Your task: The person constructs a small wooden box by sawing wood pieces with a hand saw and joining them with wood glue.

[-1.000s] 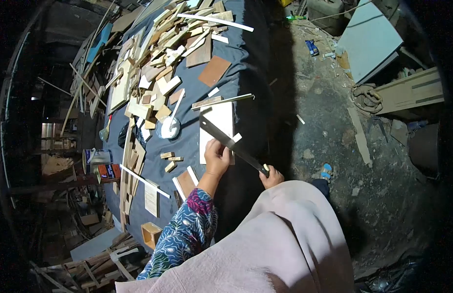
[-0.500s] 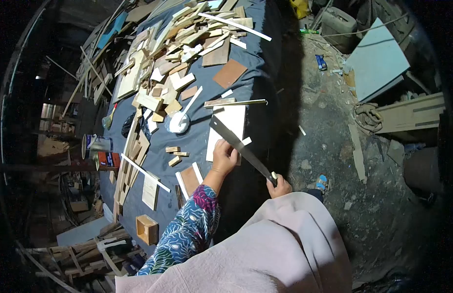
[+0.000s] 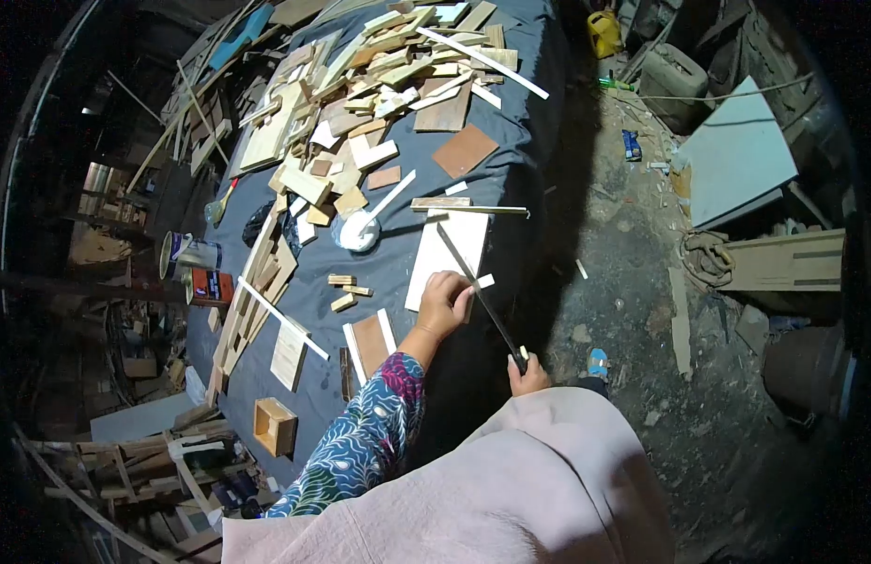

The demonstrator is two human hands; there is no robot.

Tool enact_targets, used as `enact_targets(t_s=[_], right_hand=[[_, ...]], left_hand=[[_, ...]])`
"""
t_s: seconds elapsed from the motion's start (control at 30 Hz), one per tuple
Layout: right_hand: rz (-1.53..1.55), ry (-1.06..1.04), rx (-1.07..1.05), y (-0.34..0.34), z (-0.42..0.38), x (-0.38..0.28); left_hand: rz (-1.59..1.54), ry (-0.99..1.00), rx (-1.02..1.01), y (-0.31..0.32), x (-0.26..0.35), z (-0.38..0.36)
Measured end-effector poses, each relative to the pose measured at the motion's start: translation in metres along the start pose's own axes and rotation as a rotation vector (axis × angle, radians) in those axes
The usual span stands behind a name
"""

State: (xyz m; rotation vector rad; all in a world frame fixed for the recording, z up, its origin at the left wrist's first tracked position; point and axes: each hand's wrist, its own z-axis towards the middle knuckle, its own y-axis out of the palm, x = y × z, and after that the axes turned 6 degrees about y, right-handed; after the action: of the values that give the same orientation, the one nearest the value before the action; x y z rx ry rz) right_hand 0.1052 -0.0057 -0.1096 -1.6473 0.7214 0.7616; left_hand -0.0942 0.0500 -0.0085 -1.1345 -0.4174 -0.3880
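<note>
In my right hand (image 3: 529,378) is the handle of a hand saw (image 3: 492,315), its blade pointing away and seen nearly edge-on. The blade crosses beside my left hand (image 3: 442,305), whose fingers are closed over a thin white wooden strip (image 3: 485,281). Only the strip's end shows, on the far side of the blade; the rest is under my fingers. Beneath lies a white board (image 3: 445,249) at the table's edge. A narrow stick (image 3: 492,209) and a short brown wood piece (image 3: 441,202) lie across the board's far end.
A cloth-covered table (image 3: 398,273) carries a heap of wood offcuts (image 3: 388,75). Left of the board stands a tub of white paste (image 3: 358,235) with a stick in it. Small blocks (image 3: 342,303), a wooden box (image 3: 275,426) and paint cans (image 3: 193,254) are nearby.
The saw blade has turned from showing its broad face to nearly edge-on, close by my left fingers. My left hand stays at the strip. The whole view has shifted slightly.
</note>
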Motion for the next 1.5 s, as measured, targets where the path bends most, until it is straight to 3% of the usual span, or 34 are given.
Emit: enact_targets(t_s=[0.13, 0.37, 0.5, 0.6, 0.67, 0.73, 0.77, 0.87, 0.9, 1.1, 1.2, 1.33, 1.43, 1.5], right_hand=[[0.0, 0.071, -0.062, 0.005, -0.004, -0.008], [-0.069, 0.09, 0.054, 0.029, -0.009, -0.01], [-0.061, 0.118, -0.016, 0.01, -0.015, -0.011], [0.061, 0.052, 0.111, 0.01, -0.039, 0.03], [0.027, 0.125, 0.022, 0.0, -0.044, 0.042], [0.168, 0.143, -0.001, -0.009, -0.032, 0.036], [0.263, 0.001, 0.167, -0.011, -0.021, 0.027], [0.294, 0.005, 0.238, -0.033, 0.002, -0.002], [0.295, 0.103, 0.161, -0.035, 0.003, 0.002], [0.381, 0.054, 0.219, -0.048, 0.001, -0.008], [0.351, 0.029, 0.224, -0.042, 0.001, -0.018], [0.343, 0.039, 0.108, -0.026, 0.005, -0.023], [0.287, 0.085, 0.084, -0.021, 0.004, -0.035], [0.263, 0.065, 0.108, -0.02, 0.004, -0.039]], left_hand=[[-0.023, -0.018, 0.015, 0.003, 0.0, 0.003], [-0.02, -0.03, 0.036, 0.003, 0.0, 0.004], [-0.004, -0.036, 0.048, 0.003, 0.001, 0.004], [-0.013, -0.001, 0.075, 0.004, -0.001, 0.003], [-0.018, 0.001, 0.069, 0.005, -0.005, 0.0], [0.027, 0.016, 0.031, 0.003, -0.004, 0.0], [0.013, -0.012, -0.032, 0.0, -0.002, 0.0], [0.099, 0.117, -0.06, -0.011, 0.008, 0.001], [0.121, 0.123, -0.091, -0.015, 0.011, 0.0], [0.137, 0.068, -0.206, -0.021, -0.001, -0.004], [0.093, 0.16, -0.276, -0.02, -0.001, 0.011], [0.009, 0.131, -0.2, -0.011, 0.002, 0.017], [0.191, 0.206, -0.067, -0.009, 0.008, 0.014], [0.286, 0.078, -0.061, -0.005, 0.01, 0.009]])
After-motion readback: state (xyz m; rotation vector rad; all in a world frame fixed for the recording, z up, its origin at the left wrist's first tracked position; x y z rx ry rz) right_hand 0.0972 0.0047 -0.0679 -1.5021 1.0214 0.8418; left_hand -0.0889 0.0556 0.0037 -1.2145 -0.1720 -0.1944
